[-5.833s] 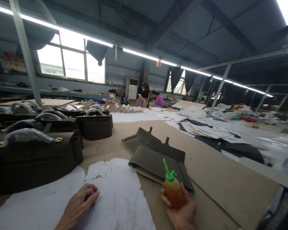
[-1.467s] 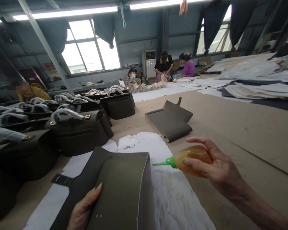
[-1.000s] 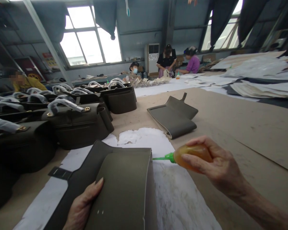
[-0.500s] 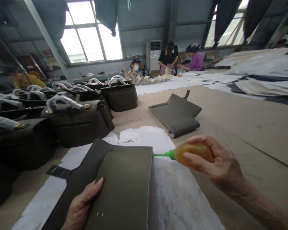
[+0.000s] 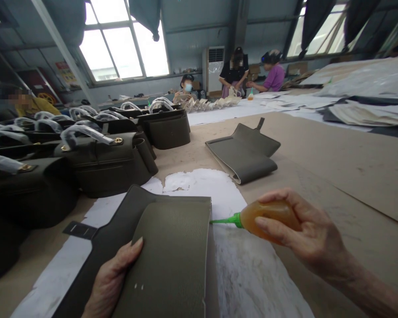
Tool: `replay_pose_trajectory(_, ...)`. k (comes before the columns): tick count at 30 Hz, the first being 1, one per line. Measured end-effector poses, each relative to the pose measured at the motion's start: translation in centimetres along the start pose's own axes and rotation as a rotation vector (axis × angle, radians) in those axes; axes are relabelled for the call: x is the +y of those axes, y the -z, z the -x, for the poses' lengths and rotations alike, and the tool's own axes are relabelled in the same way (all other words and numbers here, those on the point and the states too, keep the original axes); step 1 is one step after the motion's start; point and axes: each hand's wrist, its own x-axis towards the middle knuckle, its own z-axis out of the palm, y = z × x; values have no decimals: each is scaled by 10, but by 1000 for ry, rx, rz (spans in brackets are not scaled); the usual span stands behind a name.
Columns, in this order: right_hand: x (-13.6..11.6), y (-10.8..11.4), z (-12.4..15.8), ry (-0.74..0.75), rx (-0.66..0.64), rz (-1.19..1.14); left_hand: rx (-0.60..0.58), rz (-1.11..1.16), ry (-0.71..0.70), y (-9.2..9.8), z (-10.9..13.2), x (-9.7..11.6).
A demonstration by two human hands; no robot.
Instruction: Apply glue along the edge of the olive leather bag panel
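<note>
The folded olive leather panel (image 5: 172, 256) lies on white paper (image 5: 245, 274) over the tabletop (image 5: 334, 154), long axis running away from the person. Its raw right edge meets the green nozzle of the amber glue bottle (image 5: 268, 216), held sideways pointing left. The right hand (image 5: 305, 238) wraps that soft bottle in a closed grip; the left hand (image 5: 111, 282) presses flat on the grained panel. Dark finished handbags (image 5: 102, 163) stand left, another folded panel (image 5: 243, 152) beyond
</note>
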Motion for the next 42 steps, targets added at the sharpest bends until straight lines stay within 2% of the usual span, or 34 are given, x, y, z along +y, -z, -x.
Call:
replay_pose_trajectory(2,-2,2,5,8,-29,-11,-15,-13,32,2,-2,0)
replay_pose_trajectory(6,-3,6,17,31,-81,0,-14,-23,10,3,-3,0)
replay_pose_trajectory(13,-1,1,8,184,25,113,6,33,-21,-4,4,0)
replay_pose_trajectory(21,9,-4,-7,316,69,131,-25,-32,40,6,-5,0)
replay_pose_trajectory(24,7,-2,-7,290,50,142,-42,-9,16,3,-3,0)
replay_pose_trajectory(30,-1,3,2,138,-24,76,-15,-58,15,6,-5,0)
replay_pose_trajectory(35,-3,10,13,114,-59,66,-46,-34,20,7,-7,1)
replay_pose_trajectory(42,-8,16,26,81,-72,43,1,10,-108,-18,17,6)
